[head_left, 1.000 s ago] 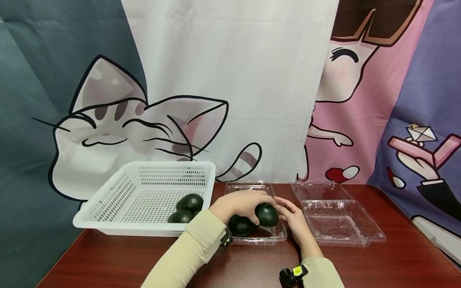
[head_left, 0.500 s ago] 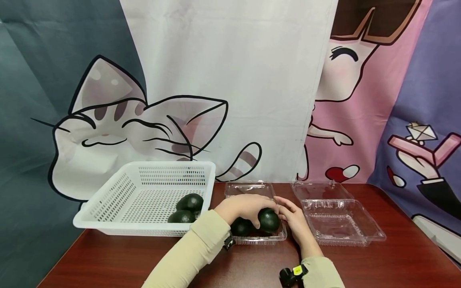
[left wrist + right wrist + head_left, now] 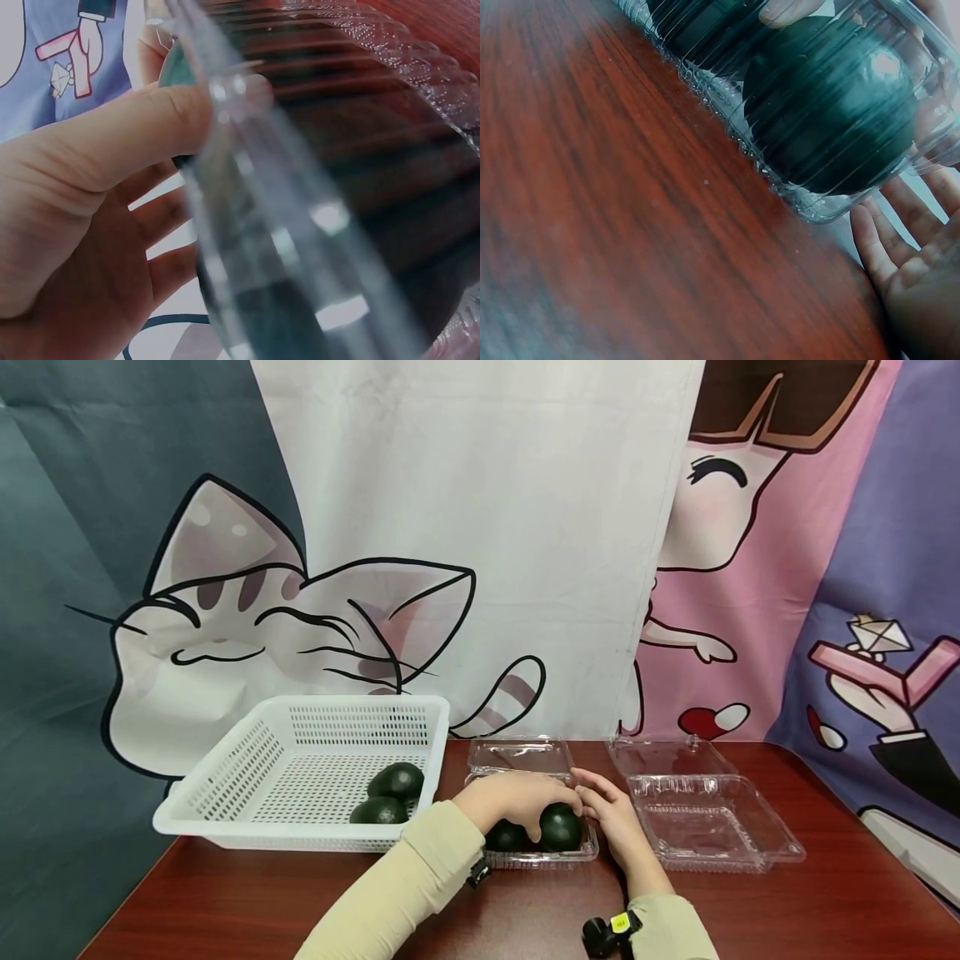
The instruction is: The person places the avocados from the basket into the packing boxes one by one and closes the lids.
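At the near middle of the dark red surface sits an open clear clamshell tray, and both hands meet over it. The left hand has its fingers and thumb curled round a dark green avocado, holding it low inside the tray, right beside a 2nd avocado already lying there. The right hand rests with relaxed, fairly straight fingers against the tray's right wall, steadying it rather than gripping; the right wrist view shows the open palm just outside the ribbed plastic with the fruit inside.

To the left, a white perforated basket holds 2 more avocados. A 2nd empty clamshell lies open to the right, apart from the 1st.

Risks, as a judgement: the tray is thin and light, so if the right hand lifts away while the left is pressing or releasing, the tray could skid or tip on the smooth surface. The 2 round fruits touch or nearly touch, so letting go off-centre could make 1 roll up the shallow wall and out. A hard squeeze could also bruise the fruit, and a raised fruit could stop the hinged lid behind from closing cleanly.
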Available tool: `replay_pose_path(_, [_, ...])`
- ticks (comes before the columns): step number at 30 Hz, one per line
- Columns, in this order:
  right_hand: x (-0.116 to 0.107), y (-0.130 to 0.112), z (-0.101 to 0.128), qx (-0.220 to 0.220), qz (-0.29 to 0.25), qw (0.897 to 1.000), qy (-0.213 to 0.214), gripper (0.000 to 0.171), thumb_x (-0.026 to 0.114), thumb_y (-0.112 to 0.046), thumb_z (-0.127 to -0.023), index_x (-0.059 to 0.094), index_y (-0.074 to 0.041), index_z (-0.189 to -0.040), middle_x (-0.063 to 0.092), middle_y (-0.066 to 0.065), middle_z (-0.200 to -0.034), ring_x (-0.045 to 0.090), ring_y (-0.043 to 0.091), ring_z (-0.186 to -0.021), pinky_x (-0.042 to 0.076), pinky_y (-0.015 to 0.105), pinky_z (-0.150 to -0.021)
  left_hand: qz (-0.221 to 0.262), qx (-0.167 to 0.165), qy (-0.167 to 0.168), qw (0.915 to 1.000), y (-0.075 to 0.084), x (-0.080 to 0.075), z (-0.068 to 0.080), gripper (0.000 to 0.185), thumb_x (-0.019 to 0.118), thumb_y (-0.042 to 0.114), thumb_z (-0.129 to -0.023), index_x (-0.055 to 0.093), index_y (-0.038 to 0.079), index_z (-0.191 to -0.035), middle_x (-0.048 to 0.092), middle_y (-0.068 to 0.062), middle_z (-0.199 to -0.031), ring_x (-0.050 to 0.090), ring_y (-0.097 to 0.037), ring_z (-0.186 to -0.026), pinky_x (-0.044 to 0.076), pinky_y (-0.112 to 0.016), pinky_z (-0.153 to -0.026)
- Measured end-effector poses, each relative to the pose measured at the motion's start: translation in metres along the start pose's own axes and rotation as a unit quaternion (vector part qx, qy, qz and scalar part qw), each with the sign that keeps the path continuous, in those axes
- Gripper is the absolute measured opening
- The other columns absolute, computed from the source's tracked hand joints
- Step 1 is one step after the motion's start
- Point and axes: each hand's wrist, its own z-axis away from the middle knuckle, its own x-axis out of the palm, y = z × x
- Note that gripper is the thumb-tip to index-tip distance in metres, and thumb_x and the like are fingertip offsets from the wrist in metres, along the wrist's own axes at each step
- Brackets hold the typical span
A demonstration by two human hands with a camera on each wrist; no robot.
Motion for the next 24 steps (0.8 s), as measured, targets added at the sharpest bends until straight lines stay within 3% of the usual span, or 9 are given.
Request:
replay_pose_path(11, [0.0004,0.0015,-0.0005,-0.008,-0.011,1.000,-0.002,0.037,0.055,-0.005,-0.091,0.053,0.005,-0.126,0.060,0.009,-0.112,0.059,0.007,-0.085,0.049,0.022,-0.070,0.035,-0.039,-0.007,0.9986,-0.0007,0.0023,0.0006,0.063,0.082,0.008,-0.067,0.054,0.027,-0.121,0.045,0.004,-0.131,0.045,-0.008,-0.115,0.040,-0.023,-0.088])
replay_pose_path(24, [-0.0012,0.0015,0.0008,-0.014,-0.031,0.999,-0.010,0.039,0.055,-0.005,-0.090,0.051,0.004,-0.128,0.060,0.003,-0.104,0.060,0.009,-0.086,0.049,0.022,-0.071,0.042,-0.033,-0.013,0.9985,-0.0006,-0.0012,0.0010,0.065,0.082,0.010,-0.068,0.053,0.027,-0.124,0.045,0.006,-0.133,0.041,-0.010,-0.122,0.039,-0.025,-0.091])
